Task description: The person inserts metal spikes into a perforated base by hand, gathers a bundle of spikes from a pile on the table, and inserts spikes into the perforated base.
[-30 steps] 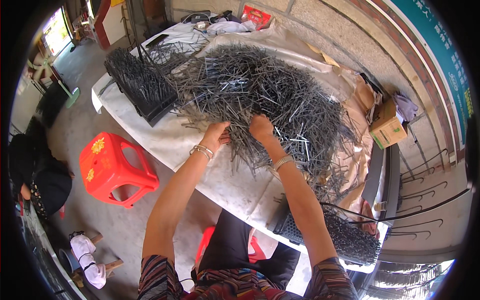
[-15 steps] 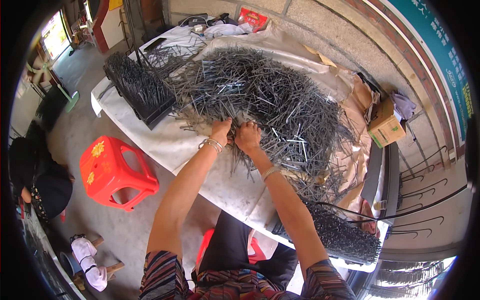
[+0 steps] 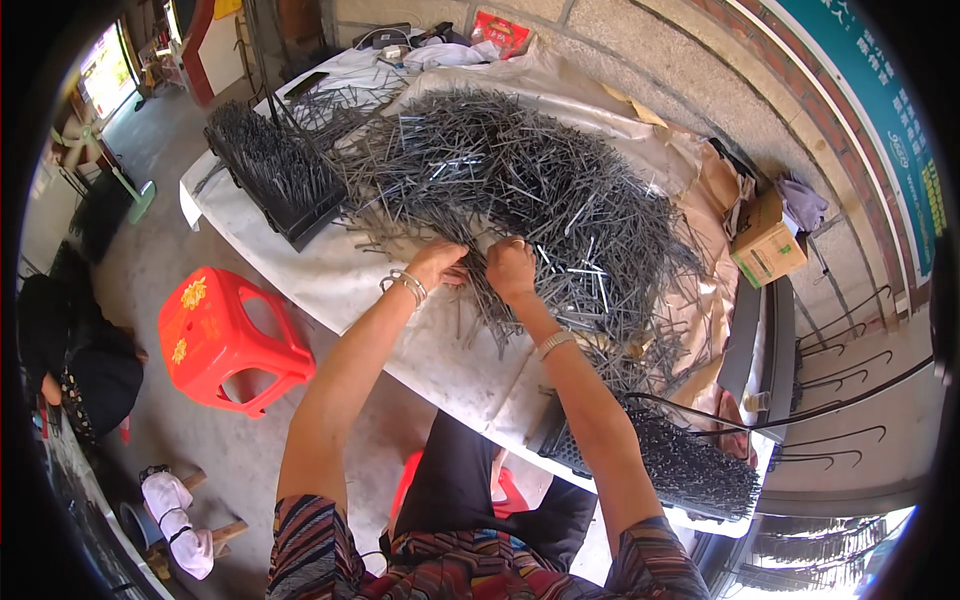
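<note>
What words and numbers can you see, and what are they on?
I won't copy the wording, but writing shows here:
Teal banner, upper right: white and yellow characters, including numbers.
Cardboard box: green print, too small to read.
Red packet: pale print, too small to read.

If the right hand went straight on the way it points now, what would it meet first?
Most likely the pile of thin dark strips, which lies right ahead of the right hand. It may already be touching some of them; depth is unclear in this view.

Both hands [image 3: 512,270] at dark strips [image 3: 560,165]
</note>
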{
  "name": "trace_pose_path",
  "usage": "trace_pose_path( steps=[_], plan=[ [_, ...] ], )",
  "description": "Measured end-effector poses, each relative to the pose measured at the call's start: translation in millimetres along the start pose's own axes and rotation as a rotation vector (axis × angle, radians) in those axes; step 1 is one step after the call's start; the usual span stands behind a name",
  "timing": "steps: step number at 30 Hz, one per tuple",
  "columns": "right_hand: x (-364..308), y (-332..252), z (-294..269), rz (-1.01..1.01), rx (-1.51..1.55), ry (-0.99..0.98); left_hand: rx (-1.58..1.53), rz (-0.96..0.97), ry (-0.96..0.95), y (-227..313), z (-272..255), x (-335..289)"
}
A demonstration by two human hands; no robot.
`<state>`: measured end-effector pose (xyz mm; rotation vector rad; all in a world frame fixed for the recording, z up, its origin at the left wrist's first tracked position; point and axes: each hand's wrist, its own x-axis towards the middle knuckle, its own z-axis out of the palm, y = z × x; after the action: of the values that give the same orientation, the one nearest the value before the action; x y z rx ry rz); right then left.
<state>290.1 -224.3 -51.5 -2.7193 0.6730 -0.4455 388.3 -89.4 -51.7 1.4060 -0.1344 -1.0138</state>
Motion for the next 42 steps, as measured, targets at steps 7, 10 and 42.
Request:
trace_pose_path(
  steps=[7,10,42],
  plan=[
    [9,8,-12,-0.331,0.206,0.050,-0.590,0.106,0.262,-53,-8,-23],
    [23,19,-9,-0.365,0.189,-0.044,-0.702,0.096,0.264,-62,12,-26],
    [-18,-28,-19,-0.016,0.096,-0.267,-0.584,0.092,0.424,-36,62,24]
  ],
)
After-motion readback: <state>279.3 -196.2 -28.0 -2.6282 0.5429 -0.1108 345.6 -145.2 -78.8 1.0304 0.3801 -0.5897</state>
